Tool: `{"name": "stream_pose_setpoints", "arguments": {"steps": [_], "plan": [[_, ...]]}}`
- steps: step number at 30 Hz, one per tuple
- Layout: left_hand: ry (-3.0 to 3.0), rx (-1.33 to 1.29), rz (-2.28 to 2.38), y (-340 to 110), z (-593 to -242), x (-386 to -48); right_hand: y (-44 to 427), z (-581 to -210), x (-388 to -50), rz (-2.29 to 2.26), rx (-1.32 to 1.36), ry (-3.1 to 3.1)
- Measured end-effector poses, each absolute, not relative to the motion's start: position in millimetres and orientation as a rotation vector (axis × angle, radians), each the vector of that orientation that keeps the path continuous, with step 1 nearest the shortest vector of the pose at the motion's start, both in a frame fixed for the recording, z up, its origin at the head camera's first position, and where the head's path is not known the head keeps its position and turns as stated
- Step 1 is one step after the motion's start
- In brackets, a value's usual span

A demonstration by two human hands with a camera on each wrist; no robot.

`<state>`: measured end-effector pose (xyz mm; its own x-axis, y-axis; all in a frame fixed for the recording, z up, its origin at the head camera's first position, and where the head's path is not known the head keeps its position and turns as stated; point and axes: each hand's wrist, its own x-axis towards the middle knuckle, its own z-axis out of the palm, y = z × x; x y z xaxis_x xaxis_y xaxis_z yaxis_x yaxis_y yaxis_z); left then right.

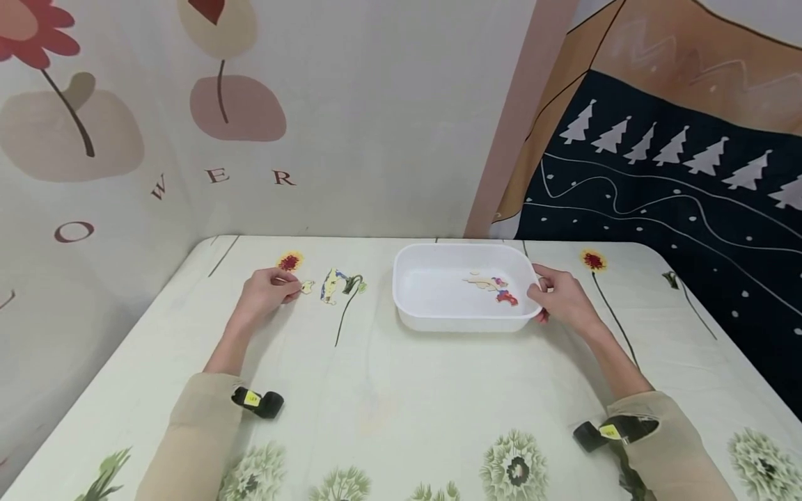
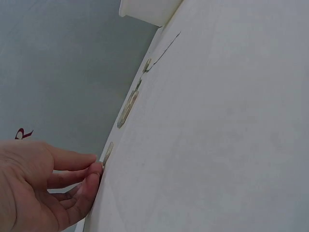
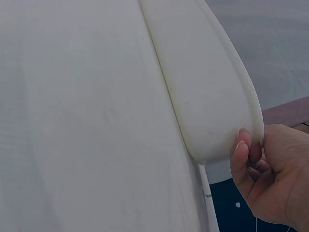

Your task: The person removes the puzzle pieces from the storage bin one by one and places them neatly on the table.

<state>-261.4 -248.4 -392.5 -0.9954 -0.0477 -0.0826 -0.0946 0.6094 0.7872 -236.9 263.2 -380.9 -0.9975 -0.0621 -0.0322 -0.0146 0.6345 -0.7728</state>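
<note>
My left hand (image 1: 266, 291) pinches a small, flat, pale yellow puzzle-like piece (image 1: 307, 287) by its edge, close to the tabletop. In the left wrist view, the thumb and forefinger of the left hand (image 2: 48, 186) meet at this thin piece (image 2: 108, 152). Just to its right lies a bigger blue and yellow flat piece (image 1: 329, 287). My right hand (image 1: 564, 296) holds the right end of a white plastic tub (image 1: 464, 324). The right wrist view has the right hand (image 3: 275, 169) gripping the tub's rim. Several flat pieces, one red (image 1: 507, 298), lie inside the tub.
A pale floral cloth (image 1: 401, 396) covers the table. Its printed flowers and stems, such as the red and yellow flower (image 1: 593, 260), lie around the pieces. Behind the table's far edge hang a light curtain (image 1: 388, 139) and a dark tree-patterned one (image 1: 664, 188).
</note>
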Motion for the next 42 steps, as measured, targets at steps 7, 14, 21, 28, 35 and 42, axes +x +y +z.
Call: {"name": "stream_pose_setpoints", "arguments": {"steps": [7, 14, 21, 28, 35, 42], "plan": [[2.719, -0.125, 1.393, -251.3, -389.1, -260.4, 262.9, -380.0, -236.4, -1.32, -0.086, 2.795], [2.701, -0.153, 1.414, -245.2, -383.7, -260.8, 262.7, -380.4, -236.3, -1.31, -0.073, 2.793], [2.746, -0.043, 1.472, -228.4, -371.1, -253.7, 262.8, -380.1, -236.3, -1.304, -0.084, 2.804], [2.699, 0.096, 1.564, -208.2, -365.2, -250.5, 262.7, -379.8, -236.0, -1.301, -0.075, 2.794], [2.675, 0.228, 1.581, -189.2, -358.8, -244.4, 262.3, -379.0, -235.8, -1.304, -0.079, 2.794], [2.637, 0.32, 1.632, -165.1, -351.1, -238.2, 262.0, -378.4, -235.6, -1.301, -0.078, 2.795]]}}
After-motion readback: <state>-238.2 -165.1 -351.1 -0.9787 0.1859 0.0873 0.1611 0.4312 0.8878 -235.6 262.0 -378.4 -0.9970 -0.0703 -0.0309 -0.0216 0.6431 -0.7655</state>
